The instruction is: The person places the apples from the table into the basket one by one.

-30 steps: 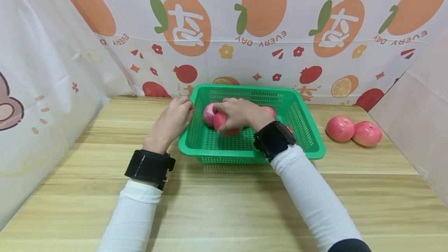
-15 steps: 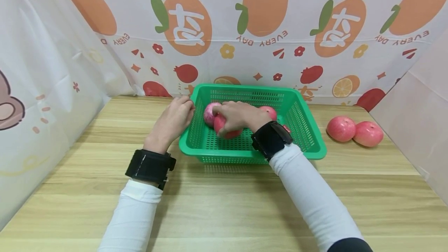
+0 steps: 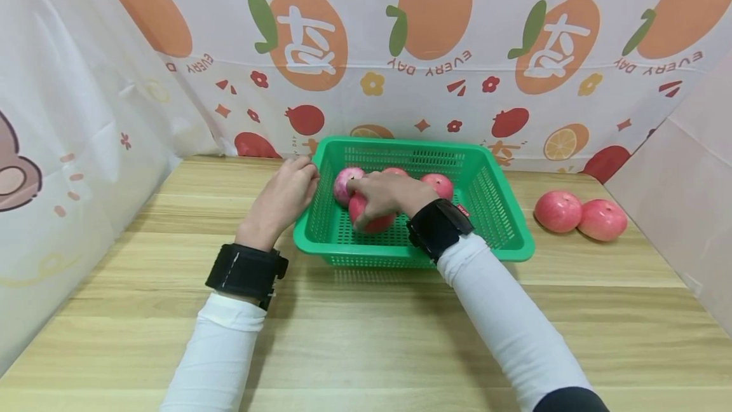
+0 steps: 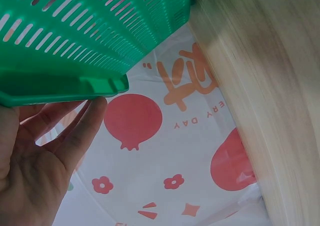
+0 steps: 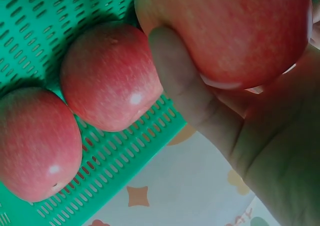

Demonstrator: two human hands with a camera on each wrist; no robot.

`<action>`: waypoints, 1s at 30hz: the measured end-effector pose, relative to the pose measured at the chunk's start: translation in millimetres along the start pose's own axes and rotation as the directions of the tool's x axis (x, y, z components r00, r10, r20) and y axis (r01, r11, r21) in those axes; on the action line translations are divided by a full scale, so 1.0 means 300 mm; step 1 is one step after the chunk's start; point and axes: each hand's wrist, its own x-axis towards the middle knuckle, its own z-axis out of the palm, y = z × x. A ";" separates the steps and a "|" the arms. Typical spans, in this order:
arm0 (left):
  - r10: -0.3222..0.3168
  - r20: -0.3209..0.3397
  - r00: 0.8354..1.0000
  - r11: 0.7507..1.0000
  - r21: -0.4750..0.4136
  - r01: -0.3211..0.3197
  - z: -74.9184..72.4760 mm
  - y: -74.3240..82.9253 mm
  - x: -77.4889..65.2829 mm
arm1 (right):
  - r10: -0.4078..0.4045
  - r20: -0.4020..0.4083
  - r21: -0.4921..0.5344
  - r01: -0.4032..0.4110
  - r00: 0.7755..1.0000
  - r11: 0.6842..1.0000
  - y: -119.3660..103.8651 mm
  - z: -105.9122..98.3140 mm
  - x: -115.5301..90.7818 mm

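Observation:
A green plastic basket [image 3: 412, 250] stands on the table with several fruits in it. My right hand [image 3: 389, 194] grips a red apple [image 3: 366, 215] low inside it, the thumb [image 5: 177, 70] curled round the fruit. A mottled pink round fruit [image 3: 345, 185] lies just left of that apple. Two more apples, one partly behind my hand [image 5: 112, 78] and one to the right [image 3: 439, 184], sit toward the basket's back wall. At the left end, my left hand [image 3: 284, 194] holds the basket's rim; its fingertips [image 4: 95, 108] touch the rim from below, while its thumb is mostly out of sight.
Two apples lie touching on the table right of the basket: a left one [image 3: 558, 211] and a right one [image 3: 603, 219]. A fruit-printed cloth [image 3: 343, 107] hangs right behind the basket. White cloth walls [image 3: 103, 113] border both sides of the wooden table [image 3: 366, 336].
My right hand has shifted very slightly left and toward me with the apple, uncovering more of the apples behind it. My left hand stays on the rim.

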 end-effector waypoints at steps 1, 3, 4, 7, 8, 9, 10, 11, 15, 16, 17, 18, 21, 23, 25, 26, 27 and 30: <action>-0.001 -0.001 1.000 1.000 -0.001 0.001 0.000 0.000 0.001 | 0.001 0.010 0.010 -0.001 1.000 1.000 0.000 0.001 0.001; -0.004 -0.001 1.000 1.000 -0.003 0.004 0.001 -0.001 0.001 | 0.009 0.036 0.040 -0.010 0.999 0.999 0.001 0.006 0.003; -0.004 -0.001 1.000 1.000 -0.004 0.004 0.001 -0.001 0.001 | 0.010 0.047 0.051 -0.013 0.999 0.999 0.001 0.007 0.005; 0.000 -0.004 1.000 1.000 -0.005 0.000 0.002 -0.004 0.001 | 0.020 0.073 0.073 -0.025 0.997 0.997 0.002 0.012 0.006; 0.001 -0.005 1.000 1.000 -0.005 -0.001 0.003 -0.004 0.001 | 0.022 0.079 0.084 -0.029 0.997 0.996 0.001 0.013 0.006; 0.003 -0.006 1.000 1.000 -0.005 -0.003 0.003 -0.005 0.001 | 0.021 0.082 0.090 -0.029 0.996 0.996 0.001 0.014 0.006; 0.004 -0.008 1.000 1.000 -0.005 -0.004 0.004 -0.005 0.001 | 0.023 0.083 0.093 -0.030 0.996 0.995 0.000 0.014 0.007; 0.004 -0.009 1.000 1.000 -0.005 -0.004 0.004 -0.005 0.001 | 0.025 0.085 0.101 -0.034 0.996 0.994 -0.001 0.014 0.007; 0.004 -0.008 1.000 1.000 -0.004 -0.004 0.003 -0.002 0.001 | 0.032 0.100 0.096 -0.042 0.994 0.994 -0.009 0.013 0.009; 0.006 -0.009 1.000 1.000 -0.004 -0.006 0.002 -0.001 0.001 | 0.028 0.102 0.091 -0.038 0.994 0.995 -0.012 0.013 0.011; 0.007 -0.010 1.000 1.000 -0.004 -0.007 0.002 0.000 0.002 | 0.016 0.103 0.084 -0.025 0.995 0.996 -0.014 0.012 0.013; 0.012 -0.014 1.000 1.000 -0.004 -0.012 0.003 -0.001 0.001 | 0.002 0.098 0.074 -0.009 0.995 0.997 -0.016 0.011 0.016; 0.026 -0.029 0.999 1.000 -0.004 -0.026 0.003 -0.002 0.002 | -0.067 0.072 0.051 0.064 0.995 0.997 -0.023 0.005 0.024; 0.031 -0.035 0.999 0.999 -0.005 -0.031 0.004 -0.003 0.001 | -0.111 0.059 0.035 0.109 0.992 0.993 -0.027 0.000 0.028; 0.031 -0.035 0.999 1.000 -0.005 -0.031 0.004 -0.004 0.001 | -0.135 0.054 0.026 0.133 0.989 0.991 -0.029 -0.003 0.028; 0.030 -0.033 0.999 1.000 -0.005 -0.030 0.004 -0.004 0.000 | -0.137 0.057 0.025 0.136 0.989 0.990 -0.028 -0.004 0.028; 0.028 -0.031 0.999 1.000 -0.005 -0.028 0.004 -0.004 0.000 | -0.137 0.057 0.029 0.136 0.989 0.990 -0.027 -0.005 0.027; 0.024 -0.025 0.999 1.000 -0.005 -0.024 0.005 -0.005 0.001 | -0.136 0.053 0.065 0.132 0.989 0.989 -0.020 -0.005 0.024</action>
